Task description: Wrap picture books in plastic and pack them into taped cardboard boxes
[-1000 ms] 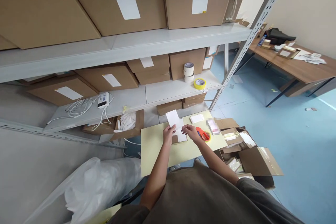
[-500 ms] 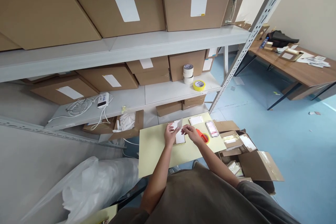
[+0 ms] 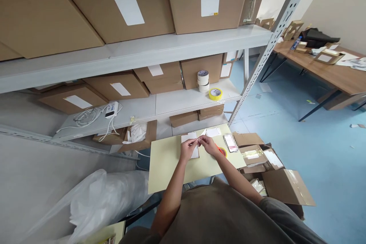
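"One thing first: from the head camera's view, where's the left hand?"

"Above the small flat brown-and-white cardboard box, which lies on the pale yellow rectangular tabletop. The right hand is just to the right of that box."

"And the fingers?"

"Drawn to a point on both, tips meeting above the box's right edge, pinching what looks like a thin white paper slip. A corner pokes out past the box's far right; the rest is covered, so I can't tell which edge each hand has."

"How would you handle it?"

"Short grip, tips close to the edge, and slow; paper that thin could crease or tear. Wrists low, too, so it doesn't flap. I'd work over the box, clear of the orange plastic tape dispenser with a yellow roll to its right, half behind the right forearm."

"And that white rectangular paper stack?"

"Beyond the box, to its right. The loose corner might brush it, so I'd mind that."
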`<action>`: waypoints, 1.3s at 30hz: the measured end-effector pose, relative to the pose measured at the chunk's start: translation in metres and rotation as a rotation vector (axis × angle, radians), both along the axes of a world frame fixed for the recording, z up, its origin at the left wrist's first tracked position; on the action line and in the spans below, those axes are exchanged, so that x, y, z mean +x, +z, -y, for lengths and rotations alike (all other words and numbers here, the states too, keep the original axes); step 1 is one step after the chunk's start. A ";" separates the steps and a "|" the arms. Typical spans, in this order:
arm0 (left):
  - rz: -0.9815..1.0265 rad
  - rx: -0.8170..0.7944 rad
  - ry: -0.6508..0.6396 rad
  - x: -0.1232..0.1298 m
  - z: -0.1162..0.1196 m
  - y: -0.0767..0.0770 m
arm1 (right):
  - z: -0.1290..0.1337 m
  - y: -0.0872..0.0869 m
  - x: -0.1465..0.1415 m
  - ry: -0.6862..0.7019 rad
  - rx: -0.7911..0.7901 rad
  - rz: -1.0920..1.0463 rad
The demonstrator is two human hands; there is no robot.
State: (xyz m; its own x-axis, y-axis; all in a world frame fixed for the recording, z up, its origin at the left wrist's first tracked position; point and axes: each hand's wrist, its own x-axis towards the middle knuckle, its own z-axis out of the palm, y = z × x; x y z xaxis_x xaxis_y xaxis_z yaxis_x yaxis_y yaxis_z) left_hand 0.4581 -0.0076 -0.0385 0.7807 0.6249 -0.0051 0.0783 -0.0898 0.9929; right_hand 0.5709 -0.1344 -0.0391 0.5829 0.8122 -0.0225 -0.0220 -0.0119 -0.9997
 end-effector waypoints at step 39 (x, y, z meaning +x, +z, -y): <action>-0.002 -0.335 0.265 0.049 0.032 -0.018 | 0.017 -0.016 0.058 0.043 -0.022 0.150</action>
